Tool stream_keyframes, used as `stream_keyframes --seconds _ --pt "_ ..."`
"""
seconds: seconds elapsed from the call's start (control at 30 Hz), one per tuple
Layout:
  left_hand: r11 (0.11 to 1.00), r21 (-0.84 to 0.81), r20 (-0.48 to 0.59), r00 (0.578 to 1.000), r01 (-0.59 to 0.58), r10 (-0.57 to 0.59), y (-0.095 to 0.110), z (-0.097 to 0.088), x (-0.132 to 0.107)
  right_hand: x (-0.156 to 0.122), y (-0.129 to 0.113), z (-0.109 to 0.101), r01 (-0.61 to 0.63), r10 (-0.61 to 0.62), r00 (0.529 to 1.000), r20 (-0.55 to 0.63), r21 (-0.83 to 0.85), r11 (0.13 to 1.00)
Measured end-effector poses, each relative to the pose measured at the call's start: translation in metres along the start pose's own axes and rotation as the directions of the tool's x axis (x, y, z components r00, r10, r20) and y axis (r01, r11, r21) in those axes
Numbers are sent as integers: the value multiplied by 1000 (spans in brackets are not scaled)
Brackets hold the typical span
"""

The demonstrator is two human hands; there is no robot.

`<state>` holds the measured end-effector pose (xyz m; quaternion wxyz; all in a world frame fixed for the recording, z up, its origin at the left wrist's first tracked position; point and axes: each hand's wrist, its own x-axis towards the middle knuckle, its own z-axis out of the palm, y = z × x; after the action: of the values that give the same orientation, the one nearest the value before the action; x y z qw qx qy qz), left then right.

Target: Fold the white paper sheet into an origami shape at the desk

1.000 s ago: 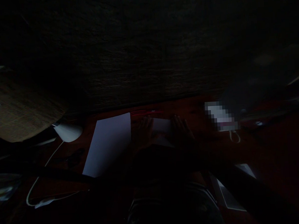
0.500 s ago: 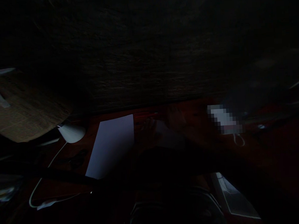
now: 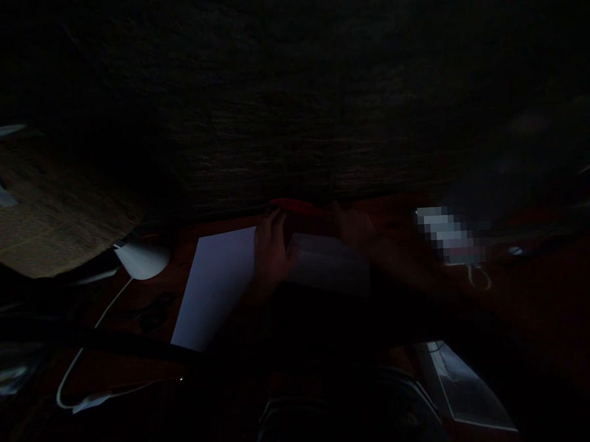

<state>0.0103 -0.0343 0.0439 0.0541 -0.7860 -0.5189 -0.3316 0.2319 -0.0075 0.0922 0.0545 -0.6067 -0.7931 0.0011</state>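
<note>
The picture is very dark. My left hand (image 3: 272,255) lies on the reddish table (image 3: 526,288) between a large white sheet (image 3: 214,284) and a smaller pale sheet (image 3: 327,265). Its fingers stretch forward and its thumb rests at the smaller sheet's left edge. My right hand (image 3: 353,228) sits at the far right corner of that sheet; its fingers are too dim to read. A thin red object (image 3: 299,207) lies just beyond both hands, close to the fingertips.
A white lamp head (image 3: 141,259) and its white cable (image 3: 85,364) lie at the left. A brown board (image 3: 42,214) is at far left, a blurred white item (image 3: 444,236) at right, and a pale sheet (image 3: 469,390) at lower right. A dark wall rises behind.
My left hand has slid forward and left to the smaller sheet's left edge. My right hand has moved to its far corner. The red object now shows more plainly beyond the fingertips.
</note>
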Motion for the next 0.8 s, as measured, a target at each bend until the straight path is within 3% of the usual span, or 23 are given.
stream_keyframes --seconds 0.17,0.37,0.5,0.6,0.7,0.8 --pt "988 108 62 993 -110 104 17 -19 3 -41 4 -24 196 -196 980 -33 0 981" --pt "940 289 327 942 -179 79 39 -34 6 -62 9 -34 240 -240 971 -12 -17 971" --pt "914 324 466 882 -245 71 33 -61 9 -75 28 -41 234 -235 972 5 -52 971" --pt "905 413 443 891 -106 -98 4 -101 2 -93 57 -41 122 -124 992 -17 -72 990" --pt "842 520 278 904 141 -324 -37 -146 -27 -109 90 -26 -73 73 985 -159 5 997" --pt "782 501 206 827 370 -523 -76 -180 -69 -121 110 0 -98 126 976 -179 158 983"
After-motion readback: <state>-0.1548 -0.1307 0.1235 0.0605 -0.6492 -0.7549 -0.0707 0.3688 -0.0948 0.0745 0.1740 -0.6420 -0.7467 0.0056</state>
